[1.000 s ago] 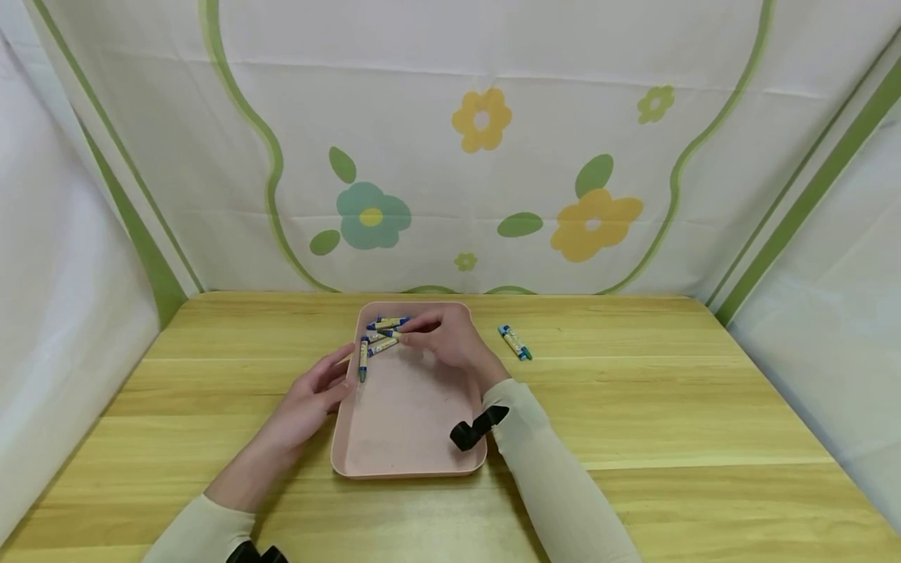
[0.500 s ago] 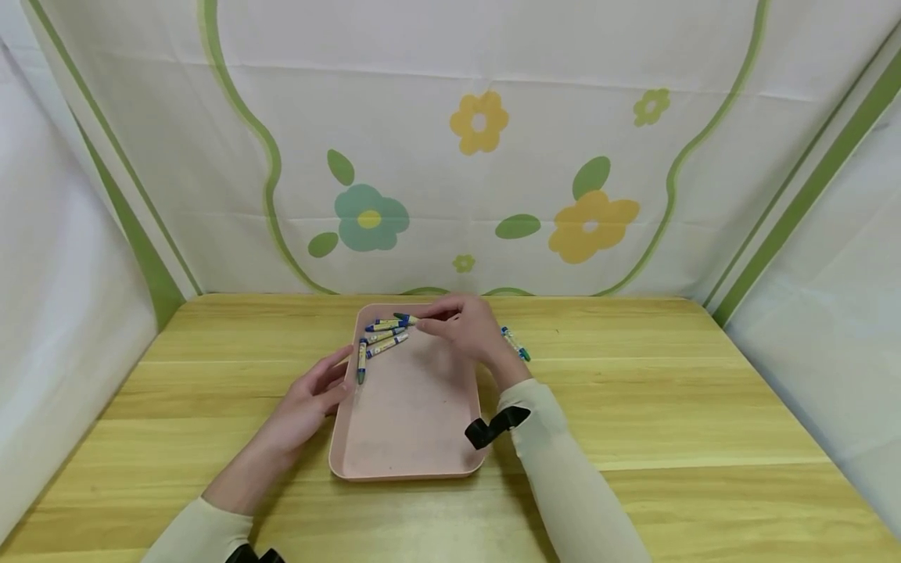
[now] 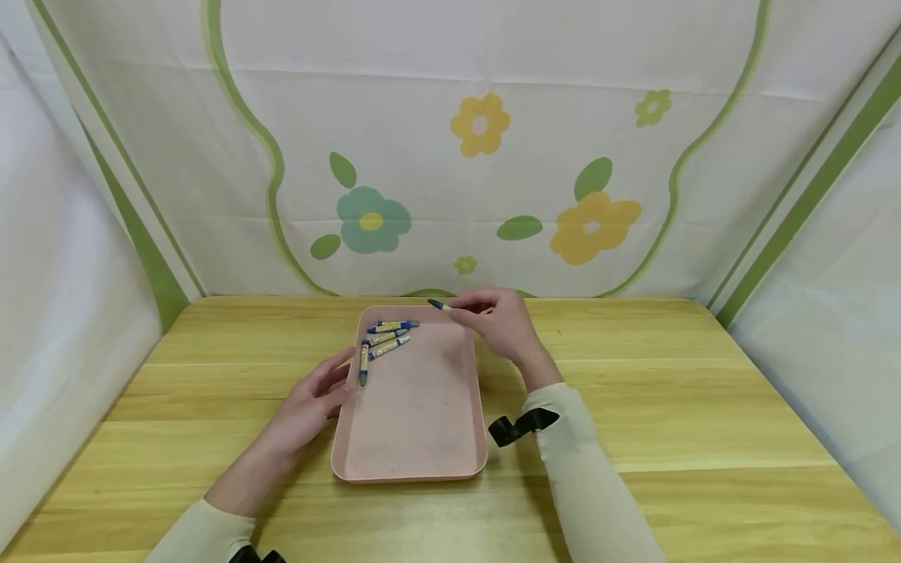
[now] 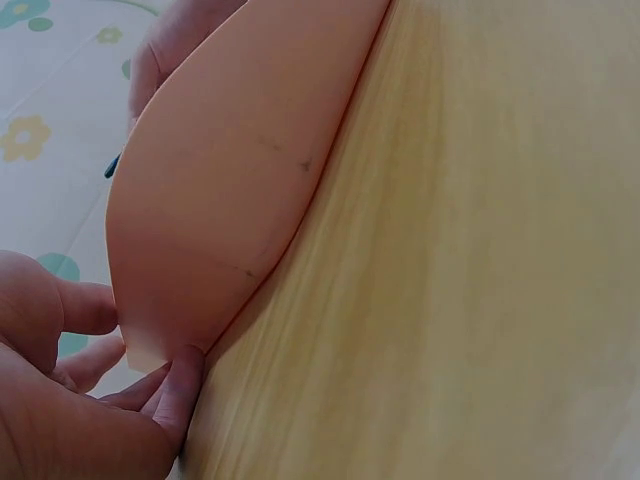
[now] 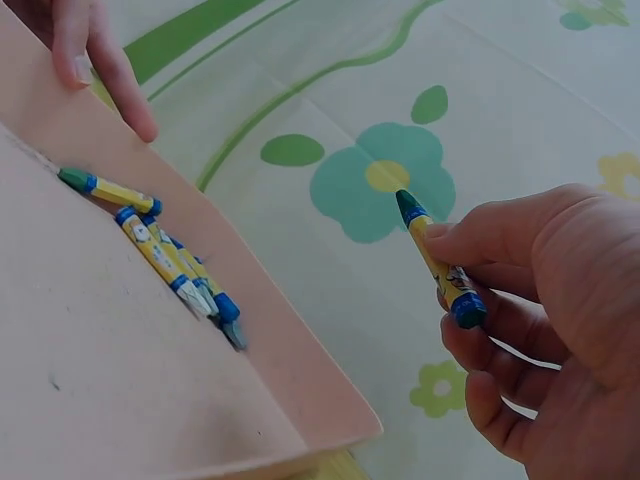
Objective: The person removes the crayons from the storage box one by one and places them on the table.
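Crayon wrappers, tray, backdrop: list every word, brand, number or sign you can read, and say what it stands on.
No text can be read.
Crayon pinched in the right hand: yellow wrapper with small print, too blurred to read.
Crayons in the tray: wrappers show small marks, too small to read.
Tray: no lettering, only faint scuffs.
Backdrop: flowers and leaves only, no words.

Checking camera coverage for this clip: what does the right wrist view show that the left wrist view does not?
Only the right wrist view shows the right hand pinching a green-tipped crayon, and the crayons lying in the pink tray. Only the left wrist view shows the wooden table and the tray's underside. Both show the tray, the flowered cloth and the left hand, its fingers on the tray's edge.
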### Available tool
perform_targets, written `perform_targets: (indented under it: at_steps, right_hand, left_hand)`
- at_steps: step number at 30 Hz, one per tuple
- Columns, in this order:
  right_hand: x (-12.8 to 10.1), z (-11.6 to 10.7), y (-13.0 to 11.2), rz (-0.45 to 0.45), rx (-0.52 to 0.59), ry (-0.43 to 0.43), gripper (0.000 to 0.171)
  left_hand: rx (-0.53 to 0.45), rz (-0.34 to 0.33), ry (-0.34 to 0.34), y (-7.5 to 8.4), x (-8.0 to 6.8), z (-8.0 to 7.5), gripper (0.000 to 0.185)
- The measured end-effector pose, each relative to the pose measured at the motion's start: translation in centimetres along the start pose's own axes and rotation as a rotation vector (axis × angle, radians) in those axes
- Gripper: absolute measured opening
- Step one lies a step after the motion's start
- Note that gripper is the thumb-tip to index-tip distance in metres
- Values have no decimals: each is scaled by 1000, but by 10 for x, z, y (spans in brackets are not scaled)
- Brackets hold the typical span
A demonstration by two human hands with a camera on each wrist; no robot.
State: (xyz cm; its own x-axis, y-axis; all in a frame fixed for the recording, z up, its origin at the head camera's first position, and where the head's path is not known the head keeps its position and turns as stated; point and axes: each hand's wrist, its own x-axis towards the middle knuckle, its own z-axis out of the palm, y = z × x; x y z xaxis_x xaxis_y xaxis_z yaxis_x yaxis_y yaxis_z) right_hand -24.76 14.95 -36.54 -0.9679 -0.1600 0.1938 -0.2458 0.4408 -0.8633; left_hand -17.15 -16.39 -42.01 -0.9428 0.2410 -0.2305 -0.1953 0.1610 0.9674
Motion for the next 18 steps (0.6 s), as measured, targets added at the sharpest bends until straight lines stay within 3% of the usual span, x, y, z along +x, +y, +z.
perform_targets:
  at_steps: [18]
  right_hand:
    - [-14,-41,36,141,71,119,21]
  left_hand:
    - [3,-10,-3,2,-1,1,64]
